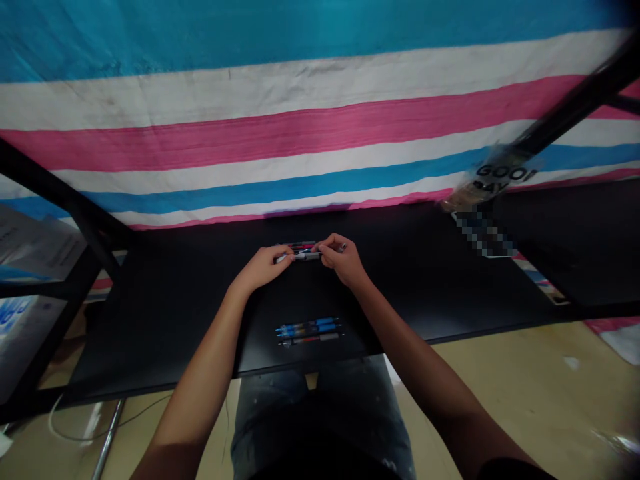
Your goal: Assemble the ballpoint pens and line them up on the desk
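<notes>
My left hand (270, 265) and my right hand (343, 261) meet over the middle of the black table, fingers closed. Between them lies a grey and white pen (307, 256); the left fingers pinch its left part and the right fingers its right end. A pale tip pokes out past my right fingers, and I cannot tell whether it belongs to the same pen. Just behind the hands is a row of pens (296, 244), dark and red, partly covered by the fingers. Nearer to me, several pens (310, 328) with blue, grey and red parts lie side by side.
The black table (415, 287) ends close to my body. At its right back are a phone-like pixelated object (485, 233) and a clear plastic bag (493, 180) with lettering. Black frame bars rise on both sides, before a striped sheet (300, 133). Boxes (30, 333) stand left.
</notes>
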`<state>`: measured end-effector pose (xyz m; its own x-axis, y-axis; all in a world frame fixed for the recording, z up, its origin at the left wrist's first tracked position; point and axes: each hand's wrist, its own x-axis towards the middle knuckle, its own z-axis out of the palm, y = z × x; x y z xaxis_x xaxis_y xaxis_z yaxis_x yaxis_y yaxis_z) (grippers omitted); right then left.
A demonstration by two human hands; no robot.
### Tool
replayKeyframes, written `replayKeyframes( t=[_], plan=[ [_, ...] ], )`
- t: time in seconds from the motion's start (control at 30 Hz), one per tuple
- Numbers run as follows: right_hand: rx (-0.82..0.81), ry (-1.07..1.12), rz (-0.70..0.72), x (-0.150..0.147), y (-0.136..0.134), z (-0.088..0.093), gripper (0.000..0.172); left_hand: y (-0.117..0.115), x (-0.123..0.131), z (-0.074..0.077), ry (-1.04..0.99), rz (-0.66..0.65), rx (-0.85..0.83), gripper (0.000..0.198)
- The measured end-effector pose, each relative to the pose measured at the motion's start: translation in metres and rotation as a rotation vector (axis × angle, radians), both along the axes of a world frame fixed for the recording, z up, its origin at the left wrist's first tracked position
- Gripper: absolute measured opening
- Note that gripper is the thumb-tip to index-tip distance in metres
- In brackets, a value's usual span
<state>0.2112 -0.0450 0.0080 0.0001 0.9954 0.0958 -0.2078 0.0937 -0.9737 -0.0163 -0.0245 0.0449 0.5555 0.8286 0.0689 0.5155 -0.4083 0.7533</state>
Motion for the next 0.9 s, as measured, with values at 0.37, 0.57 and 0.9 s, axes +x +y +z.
replayKeyframes(
  t=[0.37,0.57,0.9],
  plan=[
    [-0.026,-0.059,0.049,0.0001,0.0008,-0.0028,0.033,-0.0007,0.0037,-0.0032,-0.042,0.027,0.029,0.029],
    [-0.014,-0.122,0.009,0.0033,0.0024,-0.0034,0.038,-0.0031,0.0049,0.0038,0.003,0.006,0.084,0.027],
    [0.071,-0.206,-0.032,0.0016,-0.0037,0.0026,0.021,-0.0027,0.005,0.0013,0.007,0.027,0.086,0.03]
  ],
)
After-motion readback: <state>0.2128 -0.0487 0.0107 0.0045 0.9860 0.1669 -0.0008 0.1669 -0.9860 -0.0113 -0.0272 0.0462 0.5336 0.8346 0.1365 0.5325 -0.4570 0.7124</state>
